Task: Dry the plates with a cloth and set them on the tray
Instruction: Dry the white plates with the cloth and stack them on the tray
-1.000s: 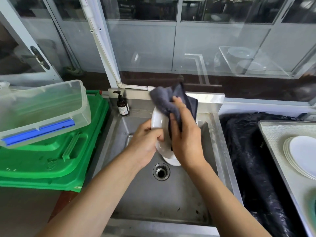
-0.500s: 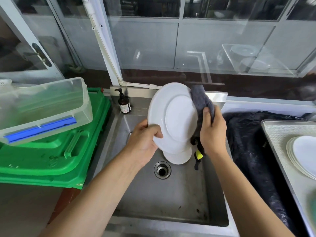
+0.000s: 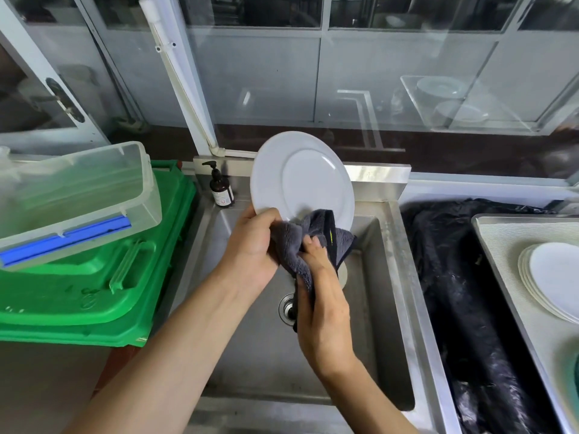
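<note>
1. A white plate (image 3: 302, 180) is held up on its edge over the sink (image 3: 388, 277), in the middle of the frame.
2. The plate's lower left rim is gripped by the left hand (image 3: 250, 249), with the thumb curled over the front.
3. A grey cloth (image 3: 300, 242) is bunched against the bottom of the plate. It is pinched by the curled fingers (image 3: 310, 242) of the right hand (image 3: 322, 311).
4. The plate is judged to be hard, smooth and easy to break. It may be slippery if wet, so it is best held by the rim with a firm grip.
5. The cloth is soft and floppy, and can be squeezed anywhere.
6. More white plates (image 3: 551, 280) are stacked on the tray (image 3: 501, 245) at the right edge of the frame. The held plate is well apart from them.
7. A dark pump bottle (image 3: 221, 189) stands at the sink's back left corner. A white label is seen on it, but the writing is too small to be read.
8. A small yellow mark is seen on the cloth's dark edge. It cannot be read either.
</note>
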### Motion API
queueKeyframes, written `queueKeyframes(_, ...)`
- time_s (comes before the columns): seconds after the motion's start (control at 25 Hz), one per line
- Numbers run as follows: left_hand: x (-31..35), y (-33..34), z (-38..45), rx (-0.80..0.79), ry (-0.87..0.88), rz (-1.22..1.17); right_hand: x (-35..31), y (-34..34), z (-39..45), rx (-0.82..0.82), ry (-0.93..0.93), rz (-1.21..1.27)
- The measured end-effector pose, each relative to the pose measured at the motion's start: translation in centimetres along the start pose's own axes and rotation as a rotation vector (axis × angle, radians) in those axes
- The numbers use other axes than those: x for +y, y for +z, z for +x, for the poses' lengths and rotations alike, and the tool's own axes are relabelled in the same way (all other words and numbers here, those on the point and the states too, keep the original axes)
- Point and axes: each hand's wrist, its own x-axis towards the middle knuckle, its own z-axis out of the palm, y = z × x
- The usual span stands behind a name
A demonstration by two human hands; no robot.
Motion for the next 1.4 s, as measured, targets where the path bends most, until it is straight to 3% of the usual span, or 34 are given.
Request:
queueKeyframes(0.04, 0.1, -0.2, 0.1, -0.005, -0.001, 0.002, 0.7, -0.2, -0.3, -0.012, 0.000, -0.028)
queueKeyframes(0.12, 0.6, -0.8, 0.2, -0.051, -0.005, 0.011, 1.8, -1.1, -0.3, 0.033, 0.216, 0.011)
queueKeyframes(0.2, 0.6, -1.3, 0.1, -0.080, -0.039, 0.012, 2.7, -2.1, 1.3, 0.182, 0.488, 0.007)
queueKeyframes(0.28, 0.1, -1.3, -0.4, -0.092, -0.071, 0.056, 3.7, -3.0, 4.0, 0.297, 0.535, -0.054)
queueKeyframes(0.4, -1.0, -0.8, -1.1, -0.100, -0.071, 0.144, 3.6, -4.2, 7.9, 0.240, 0.475, -0.065)
queueKeyframes(0.56, -0.6, -0.3, -0.8, -0.105, -0.016, 0.215, 1.8, -2.9, 6.6, -0.003, 0.144, -0.055)
queueKeyframes(0.64, -0.4, -0.7, -0.5, -0.091, -0.001, 0.238, 1.1, -2.2, 4.5, -0.043, 0.076, -0.026)
queueKeyframes(0.84, -1.1, -1.5, -0.6, -0.072, -0.027, 0.334, -0.2, -2.2, 7.3, -0.055, 0.184, 0.026)
queueKeyframes(1.0, -1.1, -1.1, -1.2, -0.063, -0.026, 0.374, -0.7, -2.1, 10.6, -0.085, 0.150, -0.025)
queueKeyframes(1.24, -0.3, -2.3, -0.4, -0.133, -0.065, 0.173, -0.3, -1.6, 4.7, -0.100, 0.132, 0.036)
queueKeyframes(1.4, -0.9, -2.2, -0.6, -0.107, -0.055, 0.299, -0.6, -1.4, 6.1, -0.060, 0.184, 0.038)
